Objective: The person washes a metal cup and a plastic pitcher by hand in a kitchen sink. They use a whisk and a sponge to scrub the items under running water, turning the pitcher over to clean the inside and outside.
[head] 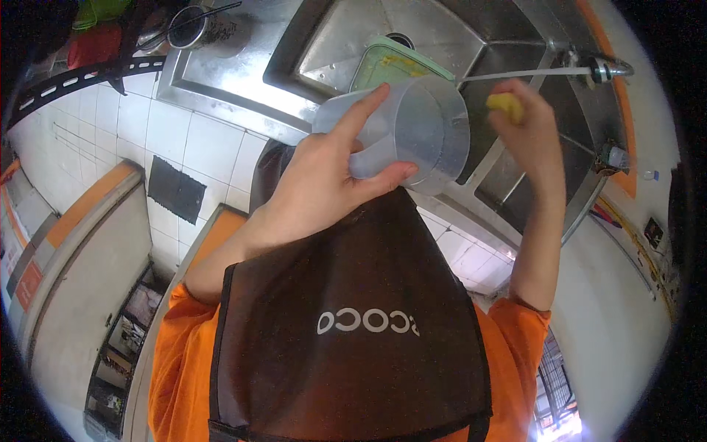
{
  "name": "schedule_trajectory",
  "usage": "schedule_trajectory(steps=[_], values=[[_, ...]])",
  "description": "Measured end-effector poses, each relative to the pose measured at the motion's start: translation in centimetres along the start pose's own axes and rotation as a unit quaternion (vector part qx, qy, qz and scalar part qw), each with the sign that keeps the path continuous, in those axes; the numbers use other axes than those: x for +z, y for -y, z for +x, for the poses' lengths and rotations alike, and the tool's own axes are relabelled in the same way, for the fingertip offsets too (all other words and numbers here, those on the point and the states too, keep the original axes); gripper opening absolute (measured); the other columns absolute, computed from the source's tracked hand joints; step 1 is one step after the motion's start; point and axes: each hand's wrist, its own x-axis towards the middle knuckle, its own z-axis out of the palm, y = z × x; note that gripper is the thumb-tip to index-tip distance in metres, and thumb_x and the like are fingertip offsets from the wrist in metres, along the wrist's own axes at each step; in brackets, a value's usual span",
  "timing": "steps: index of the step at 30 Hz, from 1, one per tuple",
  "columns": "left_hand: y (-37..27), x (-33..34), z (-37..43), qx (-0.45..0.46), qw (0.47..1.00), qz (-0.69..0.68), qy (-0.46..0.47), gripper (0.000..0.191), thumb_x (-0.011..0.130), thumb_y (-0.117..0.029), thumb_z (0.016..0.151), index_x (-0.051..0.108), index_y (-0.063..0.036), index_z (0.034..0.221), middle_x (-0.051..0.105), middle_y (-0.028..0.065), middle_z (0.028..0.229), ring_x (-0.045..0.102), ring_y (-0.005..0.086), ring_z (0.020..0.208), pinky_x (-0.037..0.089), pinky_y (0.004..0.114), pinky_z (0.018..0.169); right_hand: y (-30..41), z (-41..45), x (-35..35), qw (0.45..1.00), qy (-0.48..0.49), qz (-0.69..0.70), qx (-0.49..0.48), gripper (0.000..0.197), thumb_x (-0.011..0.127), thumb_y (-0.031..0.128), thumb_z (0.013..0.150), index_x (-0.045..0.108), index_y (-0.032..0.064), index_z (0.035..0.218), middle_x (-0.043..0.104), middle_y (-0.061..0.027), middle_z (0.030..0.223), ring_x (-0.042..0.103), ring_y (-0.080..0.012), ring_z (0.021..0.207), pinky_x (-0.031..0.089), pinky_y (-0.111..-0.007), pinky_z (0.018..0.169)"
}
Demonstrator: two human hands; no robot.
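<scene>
My left hand (337, 160) grips a translucent plastic jug (422, 130), tilted on its side with its round opening towards the right. My right hand (525, 127), slightly blurred, holds a yellow sponge (506, 107) a little to the right of the jug's mouth. Beyond the jug, a light green plastic lid or tray (381, 66) with yellow residue lies in the steel sink (342, 41), beside the drain. From the faucet (601, 70) at the right, a stream of water runs leftward in the picture, past my right hand.
A metal cup (188, 27) with a thin dark utensil across it stands on the steel drainboard (237, 72). A second sink basin (508, 193) lies at the right. Its rim runs close to my apron (353, 276). A dark mat (177, 189) lies on the tiled floor at the left.
</scene>
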Motion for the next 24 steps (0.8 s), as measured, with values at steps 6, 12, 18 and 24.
schedule_trajectory(steps=[6,12,18,24], values=[[-0.1,-0.2,0.0,-0.007,0.998,-0.057,-0.015,0.075,0.078,-0.018,0.083,0.039,-0.0075,0.147,0.069,0.017,0.111,0.068,0.0208,0.093,0.052,0.032,0.082,-11.5,5.5,-1.4,0.921,-0.164,0.269,0.231,0.028,0.063,0.025,0.094,0.064,0.0054,0.113,0.069,-0.0105,0.101,0.066,-0.0181,0.088,0.053,-0.03,0.074],[0.9,-0.1,0.2,0.036,0.996,-0.063,-0.053,0.077,0.079,-0.026,0.082,0.039,-0.0055,0.145,0.069,0.0235,0.105,0.071,0.0299,0.092,0.056,0.037,0.077,-17.5,8.8,-1.9,0.754,-0.188,0.596,0.203,0.028,0.049,0.019,0.101,0.053,0.0012,0.122,0.061,-0.0142,0.112,0.063,-0.0206,0.089,0.055,-0.031,0.072],[0.6,-0.1,0.6,0.028,0.996,-0.058,-0.059,0.077,0.079,-0.027,0.082,0.039,-0.0051,0.145,0.07,0.0232,0.101,0.072,0.0298,0.09,0.055,0.037,0.076,-11.6,6.1,-1.7,0.895,-0.044,0.411,0.164,0.021,0.055,0.025,0.099,0.062,0.0086,0.11,0.061,-0.003,0.108,0.057,-0.0152,0.086,0.049,-0.03,0.069],[0.3,0.6,0.6,0.018,0.998,-0.043,-0.042,0.079,0.078,-0.032,0.082,0.039,-0.0059,0.145,0.07,0.0248,0.087,0.073,0.0318,0.079,0.056,0.036,0.068,-0.9,1.1,1.3,0.976,0.148,0.156,-0.017,0.033,0.072,0.028,0.084,0.064,0.0043,0.105,0.064,-0.0026,0.092,0.057,-0.0135,0.08,0.047,-0.03,0.072]])
